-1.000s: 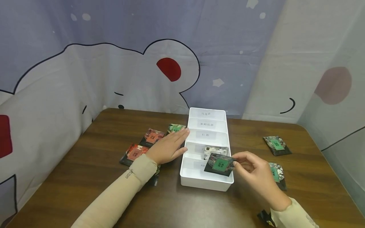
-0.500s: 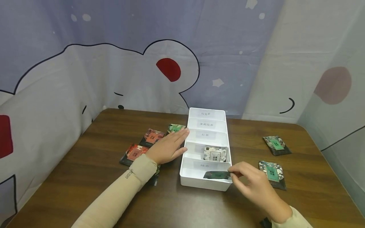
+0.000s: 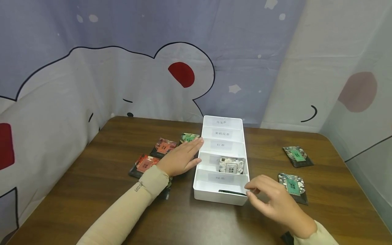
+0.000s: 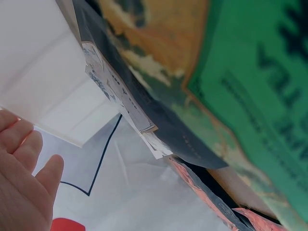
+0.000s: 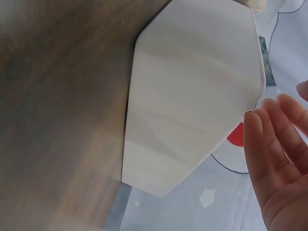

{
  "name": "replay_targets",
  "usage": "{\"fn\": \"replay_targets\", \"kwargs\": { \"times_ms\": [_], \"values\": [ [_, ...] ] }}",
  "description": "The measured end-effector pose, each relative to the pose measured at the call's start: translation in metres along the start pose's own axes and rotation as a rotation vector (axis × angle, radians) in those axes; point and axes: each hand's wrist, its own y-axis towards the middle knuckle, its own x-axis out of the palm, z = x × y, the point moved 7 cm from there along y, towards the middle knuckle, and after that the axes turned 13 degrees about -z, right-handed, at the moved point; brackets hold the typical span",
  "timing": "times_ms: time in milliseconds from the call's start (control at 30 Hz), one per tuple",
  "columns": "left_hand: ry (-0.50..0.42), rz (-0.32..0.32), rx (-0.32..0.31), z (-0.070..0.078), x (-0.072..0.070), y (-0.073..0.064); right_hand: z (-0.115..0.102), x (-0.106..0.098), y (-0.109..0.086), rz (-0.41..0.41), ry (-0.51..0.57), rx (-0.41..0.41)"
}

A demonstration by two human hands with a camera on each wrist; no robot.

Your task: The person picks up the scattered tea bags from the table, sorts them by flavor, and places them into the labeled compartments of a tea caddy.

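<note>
Head view shows me the left hand (image 3: 180,158) straight-fingered at the left edge of the white box (image 3: 218,197). I see a dark packet (image 3: 232,192) edge-on inside the nearest compartment. The right hand (image 3: 277,202) bends its fingers by that packet's right end; I cannot tell whether they pinch it. A pale packet (image 3: 231,166) sits one compartment farther.

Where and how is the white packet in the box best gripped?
Probably pinch the upper edge of the white packet, coming from above with the right hand. The packet sits towards the right wall of the box, that hand's side; its upper edge is exposed, while the divider in front seems to hide its bottom.
</note>
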Motion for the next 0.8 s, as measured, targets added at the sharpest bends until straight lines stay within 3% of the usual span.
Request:
{"fn": "replay_targets", "kwargs": {
  "times_ms": [167, 367, 600, 800],
  "values": [
    [0.003, -0.011, -0.011, -0.001, 0.001, 0.0, 0.013, -0.005, -0.001, -0.01, 0.019, 0.023],
    [0.002, -0.007, -0.01, -0.001, 0.0, 0.0, 0.038, -0.017, -0.004, -0.011, 0.032, 0.15],
    [-0.001, 0.009, 0.004, -0.001, 0.0, 0.0, 0.075, -0.03, -0.012, -0.076, -0.077, 0.426],
    [0.005, 0.009, 0.003, 0.0, 0.0, -0.001, 0.115, -0.038, -0.028, -0.15, -0.077, 0.65]
  ]
}}
